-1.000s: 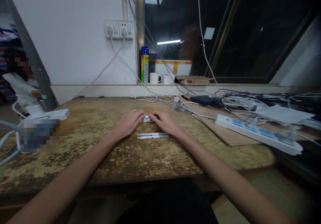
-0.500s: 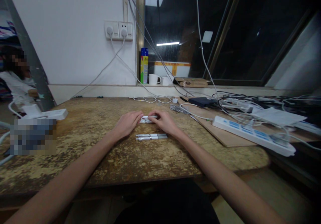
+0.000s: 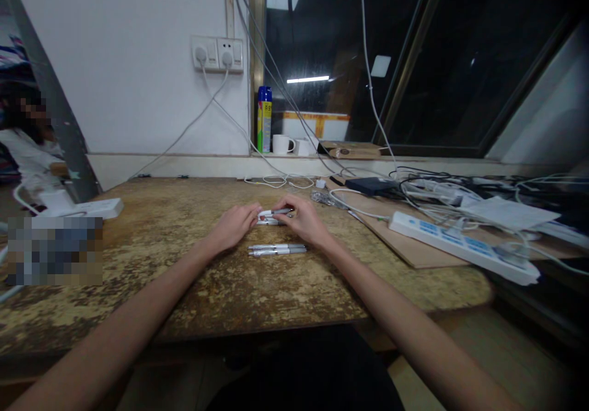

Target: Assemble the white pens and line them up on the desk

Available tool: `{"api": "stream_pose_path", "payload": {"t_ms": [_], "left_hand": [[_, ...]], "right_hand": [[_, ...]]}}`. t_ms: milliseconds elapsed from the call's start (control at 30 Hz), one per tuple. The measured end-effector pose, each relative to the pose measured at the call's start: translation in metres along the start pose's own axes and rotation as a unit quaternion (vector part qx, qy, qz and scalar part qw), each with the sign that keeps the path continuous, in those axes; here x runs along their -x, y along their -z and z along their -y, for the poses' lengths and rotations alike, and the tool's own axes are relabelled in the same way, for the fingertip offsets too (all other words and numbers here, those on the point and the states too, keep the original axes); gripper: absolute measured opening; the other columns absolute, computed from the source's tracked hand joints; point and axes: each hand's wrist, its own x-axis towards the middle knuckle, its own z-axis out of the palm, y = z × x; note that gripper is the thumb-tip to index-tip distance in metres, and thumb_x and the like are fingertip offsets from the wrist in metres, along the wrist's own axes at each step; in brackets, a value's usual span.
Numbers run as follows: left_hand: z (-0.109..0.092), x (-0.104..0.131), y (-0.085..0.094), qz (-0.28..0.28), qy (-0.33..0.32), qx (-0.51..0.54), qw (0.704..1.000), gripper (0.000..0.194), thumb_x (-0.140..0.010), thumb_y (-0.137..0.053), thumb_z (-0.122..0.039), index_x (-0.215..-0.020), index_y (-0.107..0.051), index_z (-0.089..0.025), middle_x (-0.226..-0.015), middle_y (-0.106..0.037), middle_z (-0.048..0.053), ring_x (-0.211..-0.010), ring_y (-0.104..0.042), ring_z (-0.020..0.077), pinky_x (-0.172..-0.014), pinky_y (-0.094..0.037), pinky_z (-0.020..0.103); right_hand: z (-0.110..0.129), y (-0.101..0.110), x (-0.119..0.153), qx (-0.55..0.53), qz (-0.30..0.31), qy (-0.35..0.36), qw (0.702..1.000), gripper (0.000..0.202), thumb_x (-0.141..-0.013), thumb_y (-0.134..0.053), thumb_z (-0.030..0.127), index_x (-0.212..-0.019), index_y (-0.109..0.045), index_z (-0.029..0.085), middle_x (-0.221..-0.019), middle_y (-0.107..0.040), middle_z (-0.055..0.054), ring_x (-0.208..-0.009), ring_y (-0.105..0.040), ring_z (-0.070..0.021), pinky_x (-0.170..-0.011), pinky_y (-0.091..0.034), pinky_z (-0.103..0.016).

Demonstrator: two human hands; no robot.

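A white and grey pen [image 3: 267, 213] lies between my two hands over the worn table [image 3: 221, 294]. My left hand [image 3: 235, 224] is closed at its white left end, fingertips pressed together. My right hand [image 3: 304, 219] has its thumb and forefinger around the grey right end. Just under this pen is another white pen [image 3: 270, 222], partly hidden by my right fingers. Nearer to me, a pair of white and grey pens [image 3: 277, 249] lies side by side on the tabletop, touched by neither hand.
At right, a white power strip [image 3: 464, 248] rests on a brown board [image 3: 405, 248] beside tangled cables. A black box [image 3: 372, 186] and clear plastic wrap [image 3: 327, 199] lie behind my right hand. On the sill stand a spray can [image 3: 264, 119] and a white mug [image 3: 281, 145]. A person sits at far left.
My right fingers have shifted and opened a little around the pen, so more of its grey end shows. My left hand has hardly moved. The near pens lie as before.
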Motion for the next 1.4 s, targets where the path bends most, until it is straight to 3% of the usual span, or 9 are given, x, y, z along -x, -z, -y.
{"api": "stream_pose_path", "payload": {"t_ms": [467,533,633,767,1000,1100,1200,1300,1400], "left_hand": [[-0.003,0.0,-0.001,0.0,0.003,0.106,0.994,0.039,-0.107,-0.031,-0.041,-0.083,-0.054,-0.021,-0.081,-0.064,0.003,-0.075,-0.057,0.0195,-0.069,-0.041,0.03],[-0.003,0.0,-0.001,0.002,0.001,0.109,0.994,0.04,-0.107,-0.031,-0.042,-0.082,-0.054,-0.021,-0.08,-0.063,0.003,-0.075,-0.057,0.0193,-0.069,-0.041,0.03],[-0.002,0.0,0.0,-0.006,0.004,0.108,0.994,0.042,-0.108,-0.031,-0.042,-0.079,-0.055,-0.021,-0.077,-0.063,0.002,-0.074,-0.057,0.0194,-0.071,-0.041,0.03],[-0.002,0.001,0.002,-0.017,-0.005,0.103,0.995,0.043,-0.108,-0.032,-0.041,-0.079,-0.056,-0.021,-0.076,-0.063,0.001,-0.073,-0.058,0.0191,-0.077,-0.042,0.031],[0.0,0.001,0.003,-0.033,0.011,0.087,0.996,0.045,-0.109,-0.03,-0.043,-0.078,-0.057,-0.022,-0.076,-0.065,0.002,-0.077,-0.062,0.021,-0.078,-0.044,0.032],[0.0,0.0,0.005,-0.051,0.012,0.092,0.994,0.041,-0.108,-0.033,-0.044,-0.09,-0.063,-0.022,-0.087,-0.07,0.003,-0.087,-0.066,0.0226,-0.082,-0.046,0.033],[-0.003,-0.001,0.006,-0.053,-0.01,0.127,0.99,0.031,-0.107,-0.04,-0.041,-0.114,-0.065,-0.024,-0.109,-0.074,0.005,-0.101,-0.067,0.0232,-0.092,-0.048,0.035],[-0.005,-0.002,0.007,-0.047,-0.051,0.144,0.987,0.034,-0.106,-0.043,-0.036,-0.132,-0.061,-0.024,-0.132,-0.068,0.008,-0.121,-0.062,0.0242,-0.107,-0.045,0.039],[-0.003,-0.002,0.006,-0.047,-0.078,0.123,0.988,0.035,-0.106,-0.042,-0.031,-0.135,-0.061,-0.025,-0.136,-0.065,0.009,-0.128,-0.057,0.0248,-0.112,-0.041,0.043]], "right_hand": [[0.002,0.004,-0.002,-0.014,0.008,0.022,1.0,0.006,-0.087,-0.065,0.014,-0.084,-0.066,0.019,-0.092,-0.067,-0.004,-0.089,-0.064,-0.02,-0.084,-0.048,-0.034],[0.003,0.004,-0.001,-0.016,0.013,0.013,1.0,0.002,-0.087,-0.068,0.018,-0.086,-0.067,0.019,-0.094,-0.067,-0.005,-0.09,-0.064,-0.02,-0.085,-0.049,-0.034],[0.005,0.002,0.0,-0.049,0.038,-0.023,0.998,0.014,-0.088,-0.071,0.029,-0.099,-0.069,0.019,-0.103,-0.069,-0.005,-0.092,-0.065,-0.019,-0.084,-0.051,-0.033],[0.006,-0.001,0.001,-0.092,0.064,-0.077,0.991,0.021,-0.097,-0.06,0.035,-0.105,-0.071,0.018,-0.098,-0.074,-0.006,-0.085,-0.068,-0.0175,-0.08,-0.054,-0.031],[-0.006,0.001,-0.001,-0.073,0.009,-0.061,0.995,0.017,-0.089,-0.069,0.025,-0.104,-0.073,0.02,-0.107,-0.075,-0.007,-0.096,-0.068,-0.0196,-0.087,-0.055,-0.034],[-0.012,0.002,-0.002,-0.112,-0.008,-0.084,0.99,0.017,-0.087,-0.07,0.027,-0.102,-0.074,0.019,-0.108,-0.074,-0.007,-0.097,-0.069,-0.0198,-0.088,-0.056,-0.035],[-0.014,0.002,-0.002,-0.146,-0.008,-0.127,0.981,0.02,-0.088,-0.069,0.031,-0.102,-0.076,0.019,-0.109,-0.075,-0.008,-0.093,-0.068,-0.0197,-0.083,-0.055,-0.033],[-0.014,0.003,-0.003,-0.159,-0.002,-0.148,0.976,0.024,-0.089,-0.067,0.033,-0.107,-0.077,0.019,-0.106,-0.076,-0.007,-0.09,-0.067,-0.0199,-0.08,-0.053,-0.033],[-0.015,0.002,-0.003,-0.16,-0.004,-0.152,0.975,0.025,-0.089,-0.066,0.033,-0.107,-0.076,0.02,-0.106,-0.076,-0.006,-0.089,-0.066,-0.0194,-0.08,-0.051,-0.032]]}}
